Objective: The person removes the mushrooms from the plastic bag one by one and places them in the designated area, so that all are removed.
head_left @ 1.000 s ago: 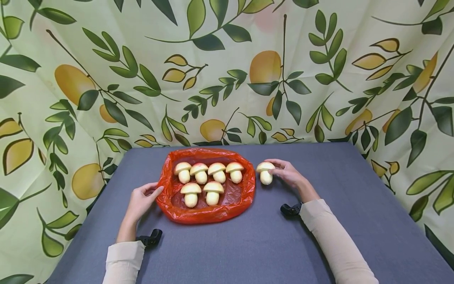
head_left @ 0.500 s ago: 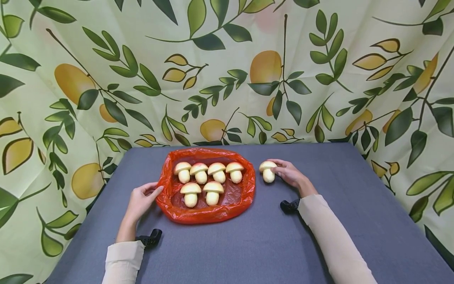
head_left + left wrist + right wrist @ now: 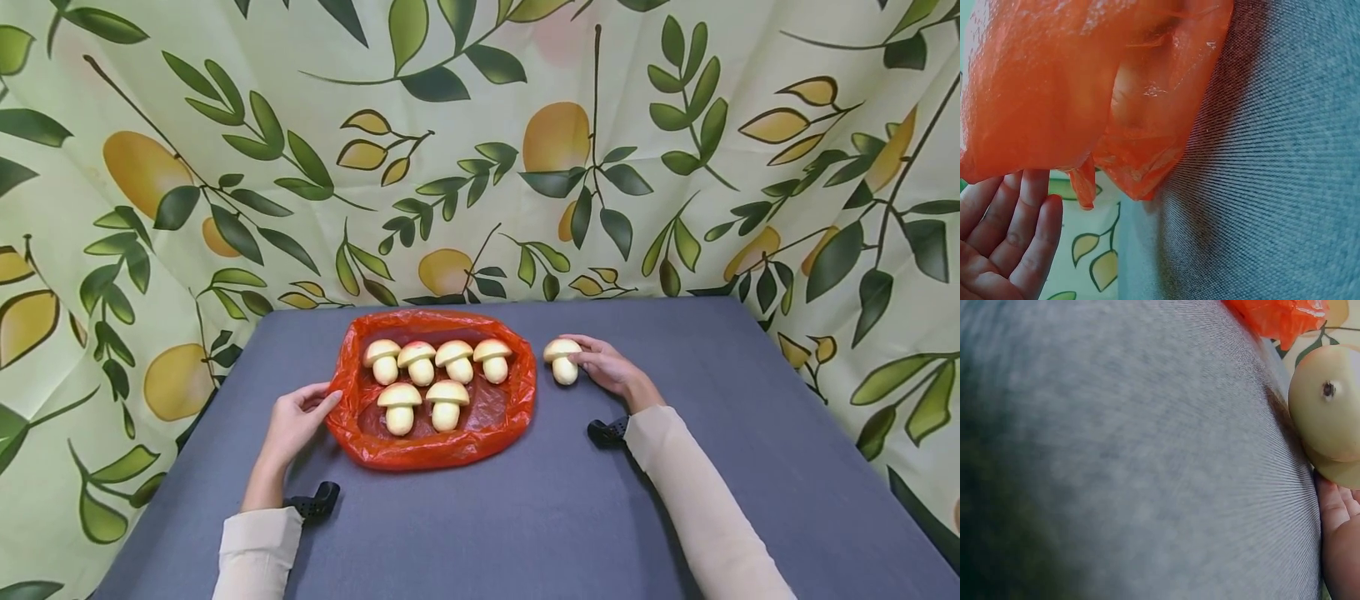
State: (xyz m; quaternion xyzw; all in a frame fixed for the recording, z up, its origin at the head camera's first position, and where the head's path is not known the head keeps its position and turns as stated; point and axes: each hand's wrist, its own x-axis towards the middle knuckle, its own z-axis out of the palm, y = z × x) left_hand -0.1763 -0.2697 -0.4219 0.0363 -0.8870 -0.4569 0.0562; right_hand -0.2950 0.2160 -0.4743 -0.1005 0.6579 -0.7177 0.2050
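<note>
An open red plastic bag (image 3: 431,458) with a rolled rim lies on the table, holding several toy mushrooms with pale caps and stems. Its back row has several mushrooms; two front ones, such as the left front mushroom (image 3: 400,408), sit nearer me. My left hand (image 3: 296,421) pinches the bag's left rim between thumb and fingers; in the left wrist view several fingers (image 3: 1019,225) reach behind the plastic. Just right of the bag, my right hand (image 3: 609,367) grips another toy mushroom (image 3: 561,360) by its right side. The right wrist view shows this mushroom (image 3: 1329,412) from its stem end, with a small dark hole.
Blue-grey cloth covers the table (image 3: 480,533). Behind and at the sides hangs a curtain (image 3: 480,208) printed with leaves and fruit. A black wrist camera is strapped at each wrist, the left camera (image 3: 322,500) and the right camera (image 3: 606,433).
My right hand and its mushroom have shifted slightly right, away from the bag. The left hand keeps its place at the rim. The head view has tilted a little.
</note>
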